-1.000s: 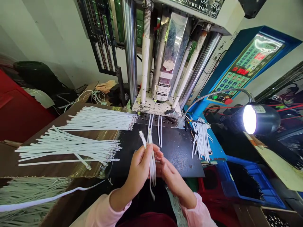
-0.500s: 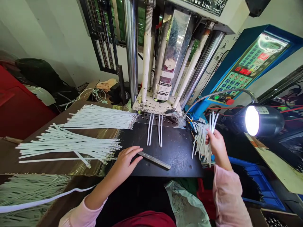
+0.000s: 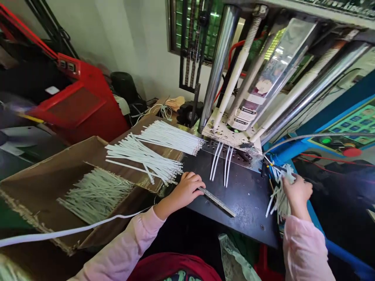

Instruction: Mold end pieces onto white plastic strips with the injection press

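Note:
The near end of a narrow metal bar point(image 3: 218, 203) is pinched in my left hand point(image 3: 187, 189), and the bar slants across the black machine plate point(image 3: 199, 171). On the right, my right hand point(image 3: 297, 193) is closed on some white cables at the hanging bundle of white cables point(image 3: 283, 201); its fingertips are partly hidden among them. Two pairs of white cables point(image 3: 221, 162) stick out from under the press block point(image 3: 231, 132) onto the plate. Left of the plate lie two fanned piles of white cables, a near pile point(image 3: 143, 158) and a far pile point(image 3: 172, 136).
A cardboard box point(image 3: 38, 187) at the left holds more cables. Thick steel columns point(image 3: 218, 66) rise behind the plate. A blue control panel point(image 3: 345, 132) stands at the right, a red machine point(image 3: 79, 101) at far left. A plastic bag point(image 3: 236, 257) hangs below the plate.
My right hand has lowered the white cables from upright down to the hanging bundle. My left hand still holds the metal bar. The view has swung left.

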The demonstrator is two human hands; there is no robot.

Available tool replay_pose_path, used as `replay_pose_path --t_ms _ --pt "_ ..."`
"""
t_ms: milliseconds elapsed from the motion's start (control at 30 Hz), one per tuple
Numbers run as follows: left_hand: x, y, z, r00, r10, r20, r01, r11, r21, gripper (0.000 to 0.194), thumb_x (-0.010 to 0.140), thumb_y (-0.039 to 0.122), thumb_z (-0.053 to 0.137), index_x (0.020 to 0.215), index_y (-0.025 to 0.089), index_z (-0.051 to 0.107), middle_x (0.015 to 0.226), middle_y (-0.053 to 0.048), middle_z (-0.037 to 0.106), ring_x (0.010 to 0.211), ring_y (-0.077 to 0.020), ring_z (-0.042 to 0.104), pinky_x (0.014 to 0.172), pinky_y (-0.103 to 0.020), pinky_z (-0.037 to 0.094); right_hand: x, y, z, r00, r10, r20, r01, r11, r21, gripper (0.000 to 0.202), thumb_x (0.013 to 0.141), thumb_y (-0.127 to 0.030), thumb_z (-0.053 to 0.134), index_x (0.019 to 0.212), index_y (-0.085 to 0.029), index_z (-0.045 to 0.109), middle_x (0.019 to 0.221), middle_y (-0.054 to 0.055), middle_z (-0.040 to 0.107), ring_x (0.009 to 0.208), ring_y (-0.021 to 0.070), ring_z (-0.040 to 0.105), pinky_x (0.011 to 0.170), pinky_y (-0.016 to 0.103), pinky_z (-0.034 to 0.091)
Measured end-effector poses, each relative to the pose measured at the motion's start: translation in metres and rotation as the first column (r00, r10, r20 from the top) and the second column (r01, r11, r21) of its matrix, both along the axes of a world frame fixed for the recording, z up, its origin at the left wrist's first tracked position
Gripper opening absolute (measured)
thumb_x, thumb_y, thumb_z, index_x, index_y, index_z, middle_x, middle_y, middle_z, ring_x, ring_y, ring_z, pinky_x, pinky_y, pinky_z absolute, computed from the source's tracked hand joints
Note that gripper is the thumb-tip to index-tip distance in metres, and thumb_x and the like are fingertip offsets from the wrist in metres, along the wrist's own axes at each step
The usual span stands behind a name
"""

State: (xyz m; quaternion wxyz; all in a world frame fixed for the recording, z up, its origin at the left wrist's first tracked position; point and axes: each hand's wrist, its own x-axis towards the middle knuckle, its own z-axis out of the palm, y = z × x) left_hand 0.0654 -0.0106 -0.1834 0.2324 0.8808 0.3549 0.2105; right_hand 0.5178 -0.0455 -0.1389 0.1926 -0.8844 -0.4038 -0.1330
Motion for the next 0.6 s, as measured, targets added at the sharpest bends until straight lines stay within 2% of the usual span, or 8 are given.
replay_pose_path --t_ms 67,100,167,233,300,400,500,600 --pt "-0.006 0.001 0.001 0.999 -0.038 0.007 0.038 0.998 -0.047 0.012 0.094 0.033 0.065 0.097 0.024 0.074 0.095 -0.001 0.067 0.098 -0.0197 0.055 0.095 -0.04 0.035 -0.036 -0.009 0.001 0.977 0.174 -0.123 -0.171 0.985 0.03 0.044 0.085 -0.041 0.058 0.115 -0.011 0.07 0.092 0.019 0.069 0.09 0.0332 0.065 0.08 0.046 0.049" --pt "-0.009 0.001 0.001 0.999 -0.04 0.012 0.04 0.997 -0.059 0.016 0.096 0.035 0.063 0.095 0.025 0.075 0.093 -0.001 0.067 0.096 -0.0192 0.055 0.094 -0.039 0.035 -0.059 -0.016 0.0 0.907 0.345 -0.241 -0.339 0.938 0.067 0.041 0.087 -0.043 0.058 0.114 -0.015 0.071 0.095 0.016 0.07 0.087 0.03 0.065 0.079 0.043 0.051" --pt "-0.012 -0.001 0.002 1.0 -0.003 0.021 0.004 0.999 -0.047 0.022 0.098 0.036 0.058 0.092 0.025 0.076 0.092 -0.003 0.064 0.096 -0.0195 0.054 0.091 -0.038 0.035 -0.113 -0.031 -0.002 0.65 0.636 -0.416 -0.649 0.75 0.131 0.035 0.092 -0.047 0.058 0.114 -0.023 0.071 0.107 0.012 0.07 0.096 0.0267 0.066 0.086 0.041 0.051" --pt "-0.012 -0.003 0.004 0.998 0.051 0.029 -0.051 0.999 -0.001 0.024 0.1 0.036 0.055 0.094 0.025 0.076 0.097 -0.005 0.062 0.097 -0.0206 0.053 0.09 -0.038 0.036 -0.164 -0.045 -0.007 0.446 0.757 -0.478 -0.824 0.555 0.11 0.028 0.096 -0.043 0.057 0.114 -0.028 0.071 0.112 0.009 0.068 0.104 0.0247 0.064 0.093 0.04 0.05" --pt "-0.01 -0.006 0.006 0.998 0.059 0.027 -0.06 0.998 0.034 0.025 0.101 0.034 0.053 0.097 0.024 0.075 0.098 -0.005 0.062 0.097 -0.0206 0.053 0.09 -0.038 0.036 -0.202 -0.053 -0.015 0.38 0.81 -0.447 -0.883 0.461 0.084 0.025 0.096 -0.039 0.06 0.115 -0.03 0.072 0.11 0.008 0.067 0.104 0.0248 0.062 0.093 0.04 0.05" --pt "-0.009 -0.007 0.006 0.999 0.035 0.024 -0.037 0.998 0.045 0.023 0.101 0.032 0.052 0.095 0.022 0.072 0.094 -0.003 0.065 0.092 -0.0187 0.056 0.092 -0.038 0.035 -0.226 -0.055 -0.028 0.404 0.839 -0.364 -0.896 0.443 0.029 0.026 0.1 -0.035 0.055 0.118 -0.027 0.072 0.104 0.008 0.068 0.097 0.025 0.062 0.087 0.041 0.051" --pt "-0.012 -0.007 0.004 0.999 0.038 0.018 -0.039 0.998 0.055 0.019 0.097 0.036 0.061 0.103 0.022 0.071 0.101 -0.003 0.065 0.098 -0.0205 0.056 0.094 -0.038 0.035 -0.229 -0.051 -0.036 0.477 0.836 -0.271 -0.873 0.487 -0.032 0.03 0.103 -0.032 0.047 0.119 -0.024 0.071 0.101 0.01 0.067 0.091 0.0255 0.061 0.083 0.043 0.05" --pt "-0.014 -0.009 0.006 0.999 0.039 -0.017 -0.038 0.998 0.058 0.023 0.096 0.037 0.062 0.111 0.022 0.071 0.105 -0.005 0.065 0.104 -0.0226 0.056 0.094 -0.039 0.036 -0.229 -0.049 -0.039 0.519 0.832 -0.193 -0.853 0.519 -0.059 0.031 0.102 -0.032 0.048 0.123 -0.023 0.07 0.103 0.011 0.065 0.09 0.0266 0.06 0.082 0.045 0.05"
